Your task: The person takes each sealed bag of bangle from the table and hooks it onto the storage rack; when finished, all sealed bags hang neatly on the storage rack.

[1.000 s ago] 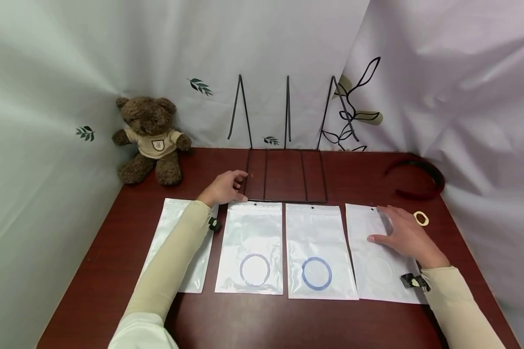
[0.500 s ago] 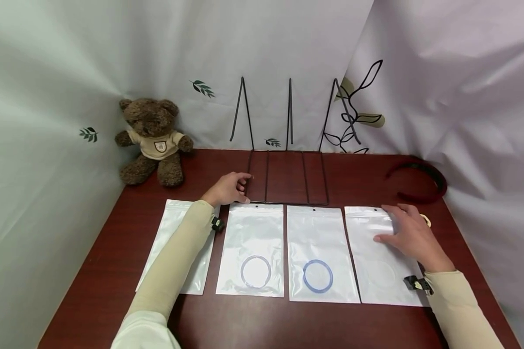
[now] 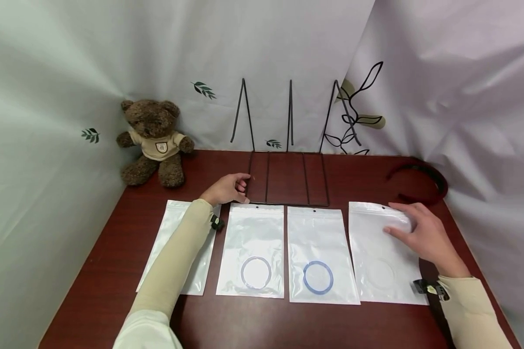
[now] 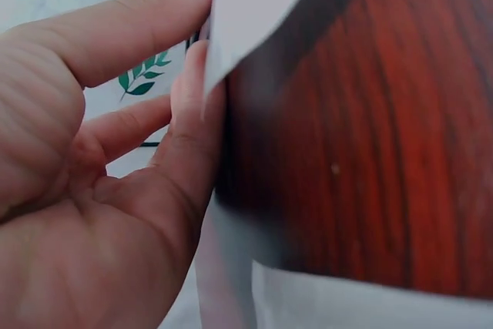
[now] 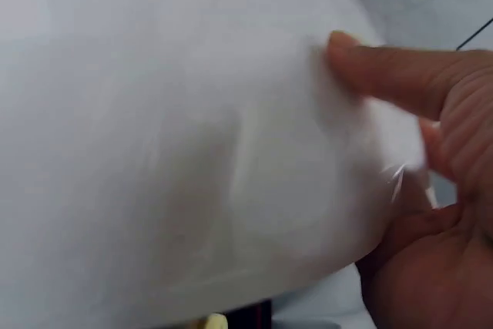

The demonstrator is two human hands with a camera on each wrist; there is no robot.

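Four flat white zip bags lie in a row across the table. My right hand (image 3: pixel 430 235) pinches the upper right corner of the rightmost bag (image 3: pixel 368 245), its thumb on top and fingers underneath; that corner is lifted. A faint pale ring (image 3: pixel 381 274) shows in this bag. My left hand (image 3: pixel 226 188) rests loosely curved by the front left corner of a black wire rack (image 3: pixel 286 204), just above a bag with a pale purple ring (image 3: pixel 250 232). Beside that lies a bag with a blue ring (image 3: pixel 315 237). My left forearm partly covers the leftmost bag (image 3: pixel 174 218).
A brown teddy bear (image 3: pixel 152 133) sits at the back left. At the back right lies a dark red headband (image 3: pixel 438 182). A small yellowish object (image 5: pixel 216 321) peeks out below the bag in the right wrist view. White cloth (image 3: pixel 266 43) surrounds the table.
My right hand has taken hold of the rightmost bag's corner and moved slightly right, raising it. The yellowish ring has gone from sight in the head view. My left hand has hardly moved.
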